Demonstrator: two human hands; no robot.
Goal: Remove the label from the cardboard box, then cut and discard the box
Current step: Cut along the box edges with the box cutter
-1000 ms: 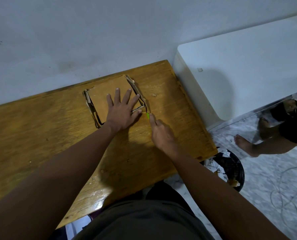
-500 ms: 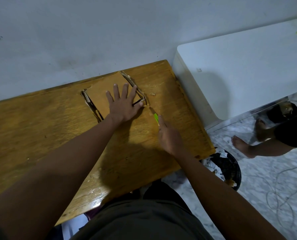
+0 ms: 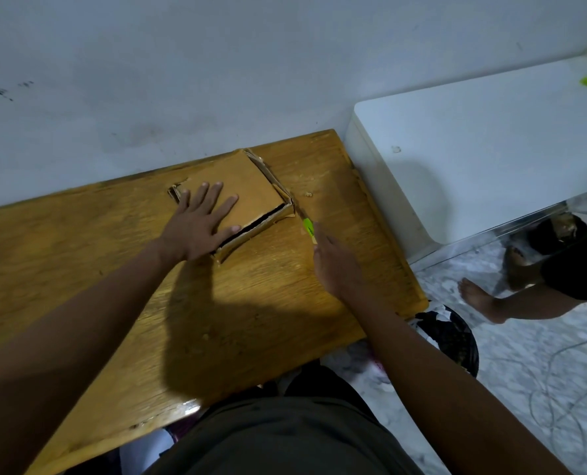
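Our left hand (image 3: 196, 228) presses flat, fingers spread, on the flattened brown cardboard box (image 3: 247, 186); our right hand (image 3: 336, 265) grips a green-handled cutter (image 3: 308, 228), its long axis pointing away from us along the box's right edge.

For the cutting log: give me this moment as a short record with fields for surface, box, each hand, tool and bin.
surface: glossy brown wooden table against a pale wall
box: flattened brown cardboard box, lying flat near the table's far edge, a dark slit open along its near side
left hand: left hand pressed flat on the box, fingers spread
right hand: right hand grips the cutter, beside the box's right corner
tool: bright green utility cutter, tip at the box's right edge
bin: black-lined waste bin on the floor at the table's right end
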